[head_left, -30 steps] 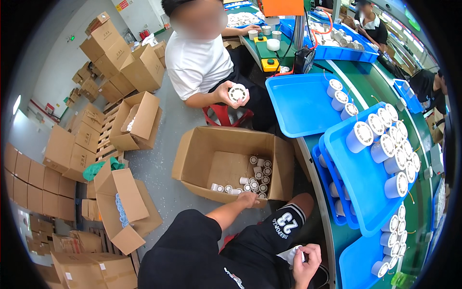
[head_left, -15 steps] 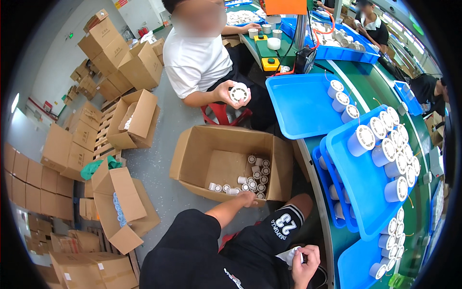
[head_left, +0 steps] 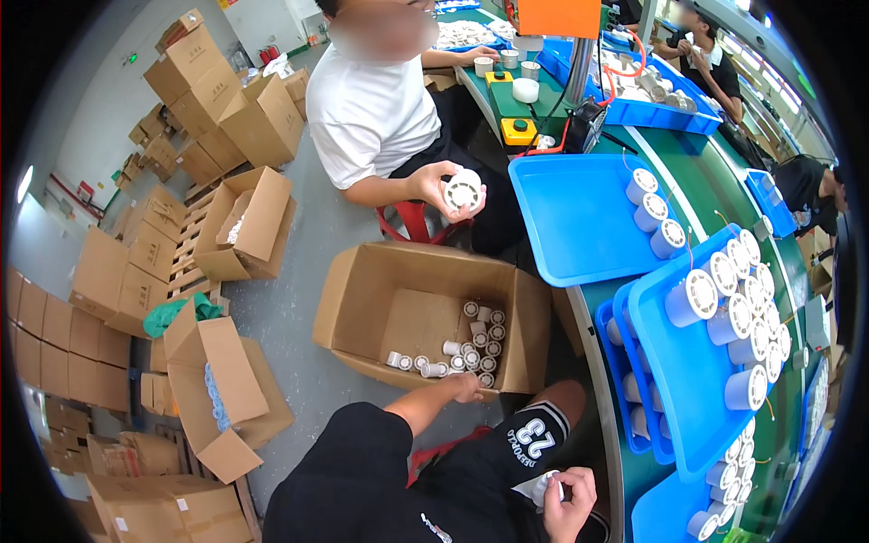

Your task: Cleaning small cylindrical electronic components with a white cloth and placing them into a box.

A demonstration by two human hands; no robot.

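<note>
My left hand (head_left: 466,388) is at the near rim of an open cardboard box (head_left: 362,303), its fingers curled on the edge. Inside, round white plastic parts with slotted end faces (head_left: 471,359) are gathered toward the near right corner. Over my lap, my right hand (head_left: 572,502) is closed on a crumpled white cloth (head_left: 536,489); whether something is wrapped in it cannot be seen. Across the box, a seated person in a white shirt holds a similar white part (head_left: 463,192) in one hand.
To the right, blue trays (head_left: 561,258) with white wired parts stand on a green bench (head_left: 625,380), some stacked. Opened cartons (head_left: 217,398) and piled boxes (head_left: 195,81) fill the left. A red stool (head_left: 421,222) is under the other person. More people sit farther along the bench.
The view has shifted slightly. The other person's hand has turned the white part a little. My left hand stays at the box rim, and my right hand keeps the cloth.
</note>
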